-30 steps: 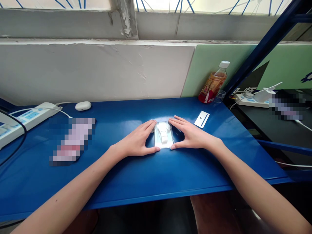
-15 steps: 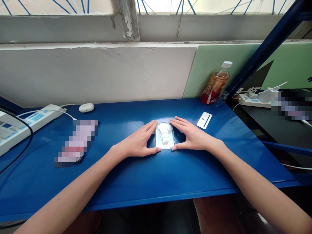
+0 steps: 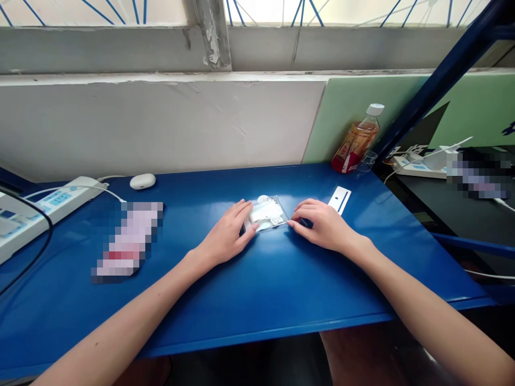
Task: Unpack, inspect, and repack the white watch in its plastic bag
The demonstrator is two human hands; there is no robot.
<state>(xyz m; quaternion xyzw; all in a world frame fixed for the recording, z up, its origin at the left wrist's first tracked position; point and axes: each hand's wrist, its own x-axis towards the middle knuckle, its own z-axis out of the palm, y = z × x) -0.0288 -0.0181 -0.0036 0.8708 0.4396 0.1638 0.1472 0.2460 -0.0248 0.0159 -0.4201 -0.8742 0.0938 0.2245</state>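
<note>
A small clear plastic packet (image 3: 269, 213) with white pieces inside lies at a slant on the blue desk. My left hand (image 3: 227, 231) holds its left end, the thumb along the near edge and the fingers at the far side, partly covering it. At the packet's right corner, my right hand (image 3: 322, 224) has curled fingers, with thumb and index fingertips close together on that corner. What the white pieces are I cannot make out. Just behind the right hand lies a white card (image 3: 340, 199) with a dark stripe.
A drink bottle (image 3: 358, 138) leans at the back right corner. On the left are a blurred phone (image 3: 131, 236) on a white cable, a white earbud case (image 3: 142, 181) and a power strip (image 3: 60, 201). A blue metal post (image 3: 426, 86) slants up at the right.
The packet has turned counterclockwise, from upright to slanted. My left hand has shifted slightly left over its end. My right hand's fingers, stretched out before, have curled in at the right corner.
</note>
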